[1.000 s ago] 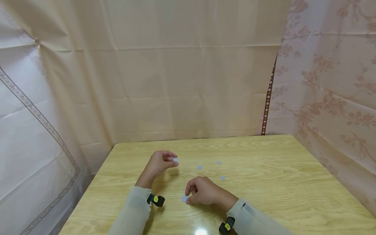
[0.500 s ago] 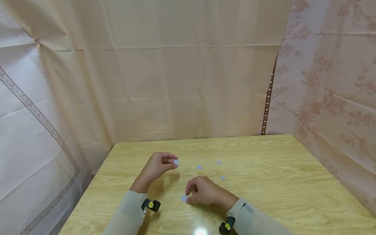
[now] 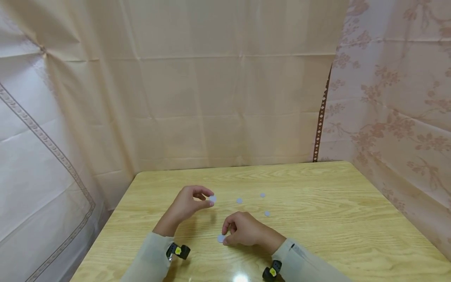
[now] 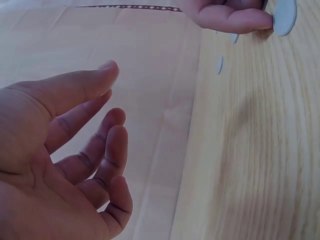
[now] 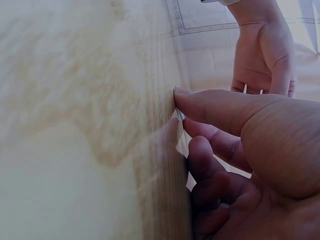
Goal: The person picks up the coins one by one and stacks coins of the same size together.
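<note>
My left hand [image 3: 186,204] pinches a small pale round disc [image 3: 213,199] between thumb and fingers, a little above the wooden table. In the left wrist view the thumb and index finger of that hand [image 4: 75,135] meet, and they hide the disc. My right hand [image 3: 246,229] rests low at the table, thumb and index finger gripping the edges of another pale disc [image 3: 221,238] that lies at the tabletop. Seen from the right wrist, only a thin sliver of this disc [image 5: 180,115] shows between the fingertips of the right hand [image 5: 250,145].
Three more pale discs lie apart on the table [image 3: 317,219]: a left one [image 3: 239,201], a far one [image 3: 262,195] and a nearer one [image 3: 267,213]. A beige curtain [image 3: 211,98] hangs behind the table's back edge. Patterned cloth [image 3: 394,117] borders the right side.
My left hand has come slightly nearer to me and lower, still pinching its disc. The right hand and the three loose discs stay where they were.
</note>
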Demonstrator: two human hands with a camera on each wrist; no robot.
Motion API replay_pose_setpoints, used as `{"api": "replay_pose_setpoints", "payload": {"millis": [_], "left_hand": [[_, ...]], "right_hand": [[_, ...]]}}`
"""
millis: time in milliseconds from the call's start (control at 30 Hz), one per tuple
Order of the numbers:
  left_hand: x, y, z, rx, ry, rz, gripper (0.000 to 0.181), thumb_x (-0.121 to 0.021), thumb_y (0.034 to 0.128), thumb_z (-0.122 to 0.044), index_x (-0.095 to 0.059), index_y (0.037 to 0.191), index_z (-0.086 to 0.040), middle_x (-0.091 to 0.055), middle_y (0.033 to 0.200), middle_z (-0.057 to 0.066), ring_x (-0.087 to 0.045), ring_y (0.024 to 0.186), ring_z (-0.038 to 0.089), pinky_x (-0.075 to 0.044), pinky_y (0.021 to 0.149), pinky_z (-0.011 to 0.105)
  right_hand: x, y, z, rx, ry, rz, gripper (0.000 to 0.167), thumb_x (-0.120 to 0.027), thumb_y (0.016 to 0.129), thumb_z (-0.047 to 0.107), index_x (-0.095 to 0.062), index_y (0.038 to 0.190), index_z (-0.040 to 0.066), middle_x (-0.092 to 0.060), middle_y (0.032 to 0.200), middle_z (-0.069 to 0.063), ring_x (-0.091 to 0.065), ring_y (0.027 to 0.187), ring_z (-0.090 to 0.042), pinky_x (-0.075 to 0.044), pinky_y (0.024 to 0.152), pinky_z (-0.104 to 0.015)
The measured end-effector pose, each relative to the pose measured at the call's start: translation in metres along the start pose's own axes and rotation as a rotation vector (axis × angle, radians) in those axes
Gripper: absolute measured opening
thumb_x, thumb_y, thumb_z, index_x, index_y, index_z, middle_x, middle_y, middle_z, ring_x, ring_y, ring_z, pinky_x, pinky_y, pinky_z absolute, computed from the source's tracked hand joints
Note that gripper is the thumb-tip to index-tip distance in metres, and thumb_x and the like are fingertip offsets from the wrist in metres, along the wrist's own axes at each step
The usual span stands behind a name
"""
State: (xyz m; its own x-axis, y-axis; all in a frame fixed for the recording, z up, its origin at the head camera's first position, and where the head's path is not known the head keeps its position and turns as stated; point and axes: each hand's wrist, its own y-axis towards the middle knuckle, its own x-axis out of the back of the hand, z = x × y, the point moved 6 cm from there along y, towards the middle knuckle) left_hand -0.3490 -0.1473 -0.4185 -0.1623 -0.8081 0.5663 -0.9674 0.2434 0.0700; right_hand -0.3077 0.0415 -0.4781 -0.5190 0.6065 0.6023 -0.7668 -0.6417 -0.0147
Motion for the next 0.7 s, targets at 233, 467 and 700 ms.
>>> {"api": "replay_pose_setpoints", "payload": {"millis": [233, 467, 700], "left_hand": [[0.0, -0.006, -0.001, -0.005, 0.009, 0.022, 0.018, -0.086, 0.0858, -0.029, -0.078, 0.102, -0.028, -0.071, 0.116, -0.007, -0.062, 0.105, 0.021, -0.054, 0.081, 0.037], [-0.004, -0.011, -0.001, -0.03, 0.003, 0.072, 0.019, -0.087, 0.0844, -0.033, -0.079, 0.101, -0.028, -0.071, 0.115, -0.006, -0.062, 0.107, 0.022, -0.054, 0.08, 0.037], [-0.008, -0.019, 0.002, -0.037, -0.019, 0.116, 0.019, -0.088, 0.0836, -0.029, -0.08, 0.101, -0.026, -0.07, 0.107, -0.001, -0.056, 0.097, 0.022, -0.049, 0.072, 0.033]], "right_hand": [[0.001, 0.0, -0.001, -0.007, 0.0, -0.005, 0.015, -0.087, 0.082, 0.016, -0.074, 0.089, 0.017, -0.058, 0.061, 0.005, -0.047, 0.051, -0.003, -0.037, 0.049, -0.019], [0.001, 0.0, -0.002, -0.005, -0.004, -0.008, 0.015, -0.087, 0.082, 0.016, -0.073, 0.089, 0.017, -0.058, 0.061, 0.006, -0.047, 0.051, -0.003, -0.036, 0.049, -0.018], [0.0, 0.0, -0.001, -0.006, -0.007, -0.004, 0.014, -0.087, 0.082, 0.017, -0.074, 0.089, 0.017, -0.059, 0.061, 0.004, -0.047, 0.051, -0.003, -0.037, 0.049, -0.019]]}}
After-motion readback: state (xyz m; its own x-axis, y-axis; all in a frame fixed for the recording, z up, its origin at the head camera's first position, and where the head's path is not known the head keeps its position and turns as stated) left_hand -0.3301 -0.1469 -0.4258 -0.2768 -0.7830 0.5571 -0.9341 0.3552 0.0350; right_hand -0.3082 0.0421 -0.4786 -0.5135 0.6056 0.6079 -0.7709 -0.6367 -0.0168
